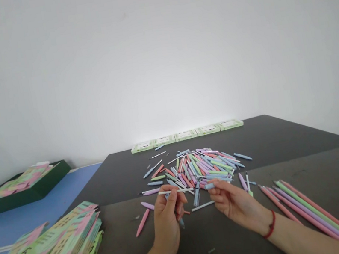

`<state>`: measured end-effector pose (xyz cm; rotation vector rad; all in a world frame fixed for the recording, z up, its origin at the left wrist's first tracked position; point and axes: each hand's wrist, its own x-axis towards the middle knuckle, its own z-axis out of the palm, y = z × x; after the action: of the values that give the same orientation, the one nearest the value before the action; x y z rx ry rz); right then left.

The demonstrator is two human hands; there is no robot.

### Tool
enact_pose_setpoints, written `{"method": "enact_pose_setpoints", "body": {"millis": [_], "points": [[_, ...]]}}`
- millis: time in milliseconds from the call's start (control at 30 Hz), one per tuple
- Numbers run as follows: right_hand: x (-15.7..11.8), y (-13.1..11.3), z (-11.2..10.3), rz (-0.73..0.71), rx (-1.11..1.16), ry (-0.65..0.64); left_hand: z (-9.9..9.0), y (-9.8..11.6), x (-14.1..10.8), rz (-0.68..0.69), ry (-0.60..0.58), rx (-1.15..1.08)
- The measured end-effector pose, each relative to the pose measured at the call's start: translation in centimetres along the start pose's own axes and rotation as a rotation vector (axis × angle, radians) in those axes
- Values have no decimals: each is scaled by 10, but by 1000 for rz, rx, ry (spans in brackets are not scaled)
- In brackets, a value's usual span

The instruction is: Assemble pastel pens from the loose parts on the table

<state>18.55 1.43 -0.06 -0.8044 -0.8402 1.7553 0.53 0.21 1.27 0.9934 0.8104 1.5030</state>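
Note:
My left hand (168,214) is closed, pinching a white pen refill (183,190) between thumb and fingers. The refill lies nearly level, its dark tip toward the right. A light blue piece (181,222) shows below the curled fingers of that hand; whether they grip it I cannot tell. My right hand (233,198), a red cord at its wrist, pinches a light blue pen part (209,186). That part is close to the refill's tip; contact is unclear. Behind both hands spreads a pile of pastel pen parts (202,165) and white refills.
Long pastel rods (310,212) lie at the right. Stacked printed packets (56,250) are at the left, near a dark green tray (39,187) on a blue surface. Several pale green boxes (185,135) line the dark table's (291,137) back edge, before a white wall.

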Motion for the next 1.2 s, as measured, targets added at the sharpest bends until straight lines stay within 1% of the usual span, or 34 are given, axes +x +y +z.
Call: {"method": "enact_pose_setpoints", "body": {"millis": [67,100,167,233,300,367,400,467,533,600,667,700,767,833,933,1000,1067,1200], "points": [[-2,3,2,41,172,-16,0,0,0,2,-7,-2],[-3,4,4,47,197,-21,0,0,1,3,-11,0],[-4,5,6,36,176,-13,0,0,1,3,-16,1],[-3,4,6,6,65,14,-1,0,2,-6,-10,-25],[-2,2,4,-47,-163,53,-1,1,3,-22,8,-78],[-3,-1,2,-85,-523,60,-2,2,5,-31,26,-124],[-5,-3,1,-103,-728,33,-3,2,6,-32,31,-137],[-11,-6,1,-151,-1120,-59,-3,3,8,-32,33,-144],[-20,-8,6,-229,-1437,-158,-3,3,8,-34,30,-143],[-29,-8,14,-287,-1671,-258,-4,3,8,-34,28,-140],[-35,-6,22,-295,-1807,-376,-4,2,8,-30,27,-134],[-37,-4,25,-290,-1843,-424,-4,2,8,-29,26,-131],[-40,1,29,-278,-1882,-474,-3,2,7,-29,19,-124],[-41,6,31,-269,-1920,-480,-3,2,6,-34,7,-116],[-40,9,30,-254,-1942,-449,-3,0,4,-44,-10,-104],[-37,5,26,-259,-1858,-421,-3,-1,4,-49,-22,-98],[-32,-5,20,-269,-1702,-377,-4,-2,4,-51,-32,-92],[-20,-30,8,-248,-1382,-236,-4,-1,3,-60,-32,-72]]}}
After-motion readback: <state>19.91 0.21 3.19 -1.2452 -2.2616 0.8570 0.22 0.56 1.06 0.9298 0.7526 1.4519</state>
